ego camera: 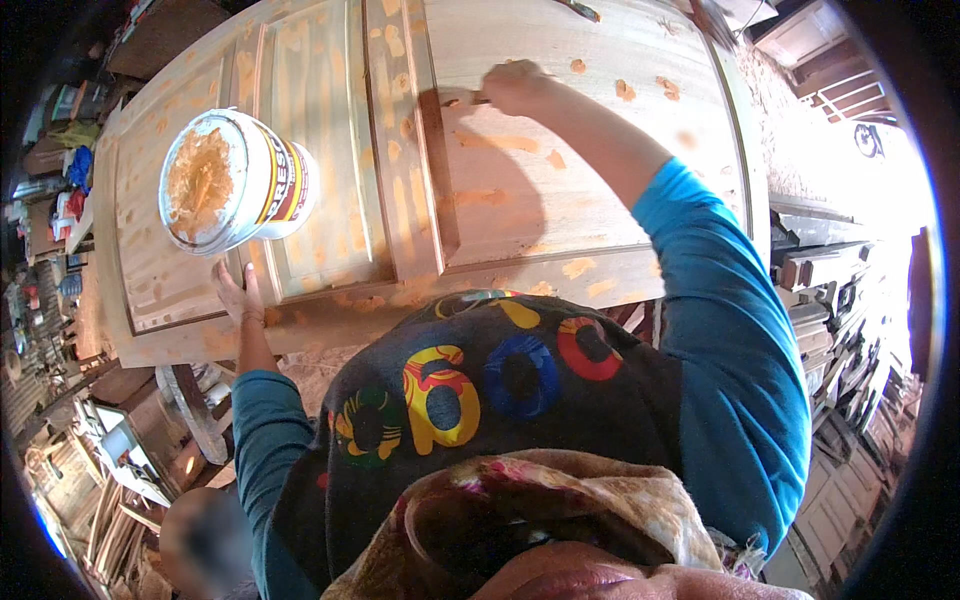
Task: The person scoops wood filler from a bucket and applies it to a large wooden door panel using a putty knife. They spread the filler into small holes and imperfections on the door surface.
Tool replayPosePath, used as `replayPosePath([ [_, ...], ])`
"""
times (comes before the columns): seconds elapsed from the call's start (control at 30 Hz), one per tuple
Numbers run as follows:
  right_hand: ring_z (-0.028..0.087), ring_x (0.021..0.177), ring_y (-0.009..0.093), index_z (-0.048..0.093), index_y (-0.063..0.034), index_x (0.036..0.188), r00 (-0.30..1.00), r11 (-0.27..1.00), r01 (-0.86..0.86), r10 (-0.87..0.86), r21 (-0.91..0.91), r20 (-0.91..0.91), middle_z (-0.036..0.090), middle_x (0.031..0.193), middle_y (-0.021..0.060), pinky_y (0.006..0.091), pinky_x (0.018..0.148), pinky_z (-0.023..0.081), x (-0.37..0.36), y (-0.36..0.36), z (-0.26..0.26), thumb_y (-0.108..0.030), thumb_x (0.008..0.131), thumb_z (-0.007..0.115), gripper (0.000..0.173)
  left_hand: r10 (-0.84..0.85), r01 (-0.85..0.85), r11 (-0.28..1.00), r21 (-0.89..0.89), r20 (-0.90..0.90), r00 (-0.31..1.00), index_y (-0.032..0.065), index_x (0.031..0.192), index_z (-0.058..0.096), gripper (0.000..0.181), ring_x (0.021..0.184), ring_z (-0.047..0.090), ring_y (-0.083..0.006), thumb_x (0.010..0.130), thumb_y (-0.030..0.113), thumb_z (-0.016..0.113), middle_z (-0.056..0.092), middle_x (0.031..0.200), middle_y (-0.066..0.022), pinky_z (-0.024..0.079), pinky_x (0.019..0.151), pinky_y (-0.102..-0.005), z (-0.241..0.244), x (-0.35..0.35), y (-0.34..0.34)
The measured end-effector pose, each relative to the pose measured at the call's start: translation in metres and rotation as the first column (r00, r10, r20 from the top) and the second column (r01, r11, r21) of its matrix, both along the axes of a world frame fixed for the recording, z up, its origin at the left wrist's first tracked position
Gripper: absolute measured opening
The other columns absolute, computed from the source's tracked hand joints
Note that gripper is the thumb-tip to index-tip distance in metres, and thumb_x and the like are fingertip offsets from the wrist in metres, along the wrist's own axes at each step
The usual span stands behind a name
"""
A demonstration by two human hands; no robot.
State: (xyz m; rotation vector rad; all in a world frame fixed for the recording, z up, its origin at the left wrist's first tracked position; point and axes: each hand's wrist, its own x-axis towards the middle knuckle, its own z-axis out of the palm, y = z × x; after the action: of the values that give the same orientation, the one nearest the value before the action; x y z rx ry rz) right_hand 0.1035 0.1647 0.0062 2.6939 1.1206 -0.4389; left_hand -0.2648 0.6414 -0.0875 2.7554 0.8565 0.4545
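In front of me lies a panelled wooden door (322, 150), dotted and streaked with orange-brown filler. My right hand (517, 86) is closed around a small flat tool (480, 97), mostly hidden by the fingers, over the large right panel (600, 180). Its tip is close to a filler patch (451, 103) in my arm's shadow. My left hand (241, 296) rests with fingers apart on the door's near edge, just below a white plastic tub (289, 187). Orange-brown filler (199, 180) is heaped on the tub's round top.
Another tool (579, 9) lies at the door's far edge, partly cut off. Stacked timber (825, 315) fills the right side. Wood offcuts (105, 517) lie at lower left, near a blurred round shape (206, 544). A wooden support (196, 416) stands below the door.
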Motion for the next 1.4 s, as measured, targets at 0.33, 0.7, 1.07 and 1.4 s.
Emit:
replayPosePath([
  [0.33, 0.066, 0.09, 0.025, 0.055, -0.0371, 0.128, 1.0, 0.983, 0.011, -0.011, -0.185, 0.0, 0.066, 0.092, 0.0068, 0.0412, 0.068, 0.056, 0.002, -0.08, -0.006, -0.015, 0.092, 0.051, 0.042, -0.037, 0.037, 0.999, -0.002, 0.024, 0.999, 0.0063, 0.138, 0.037, 0.065, 0.133, 0.034, -0.0349, 0.085, 0.033, 0.063, 0.036, 0.143, -0.0177, 0.028, 0.109, -0.0459, -0.001, -0.004, 0.006],
  [0.7, 0.065, 0.099, 0.025, 0.055, -0.0356, 0.13, 0.97, 0.962, 0.238, -0.227, -0.138, 0.089, 0.064, 0.116, 0.0087, 0.0398, 0.085, 0.053, 0.028, -0.124, -0.006, -0.021, 0.093, 0.051, 0.039, -0.088, 0.088, 0.996, 0.007, 0.035, 0.995, 0.0058, 0.138, 0.036, 0.069, 0.131, 0.035, -0.037, 0.083, 0.031, 0.068, 0.037, 0.141, -0.0206, 0.031, 0.107, -0.0478, 0.001, 0.007, 0.003],
  [1.07, 0.063, 0.106, 0.027, 0.059, -0.0265, 0.127, 0.969, 0.976, 0.217, -0.216, 0.001, -0.124, 0.065, 0.114, 0.0106, 0.0413, 0.086, 0.053, -0.017, 0.009, -0.006, -0.008, 0.089, 0.049, 0.043, -0.053, 0.05, 0.997, 0.056, 0.058, 0.997, 0.0042, 0.137, 0.036, 0.07, 0.131, 0.035, -0.0374, 0.082, 0.035, 0.067, 0.037, 0.14, -0.0211, 0.029, 0.109, -0.0473, -0.003, -0.008, 0.005],
  [1.4, 0.064, 0.104, 0.028, 0.066, -0.0154, 0.114, 0.964, 0.968, 0.245, -0.249, -0.044, -0.097, 0.066, 0.111, 0.0104, 0.0412, 0.088, 0.051, 0.01, 0.037, -0.006, -0.017, 0.094, 0.046, 0.028, -0.054, 0.052, 0.997, 0.059, 0.039, 0.998, 0.0051, 0.137, 0.036, 0.07, 0.132, 0.034, -0.0351, 0.082, 0.034, 0.067, 0.038, 0.14, -0.0187, 0.029, 0.109, -0.0463, -0.001, 0.002, 0.009],
])
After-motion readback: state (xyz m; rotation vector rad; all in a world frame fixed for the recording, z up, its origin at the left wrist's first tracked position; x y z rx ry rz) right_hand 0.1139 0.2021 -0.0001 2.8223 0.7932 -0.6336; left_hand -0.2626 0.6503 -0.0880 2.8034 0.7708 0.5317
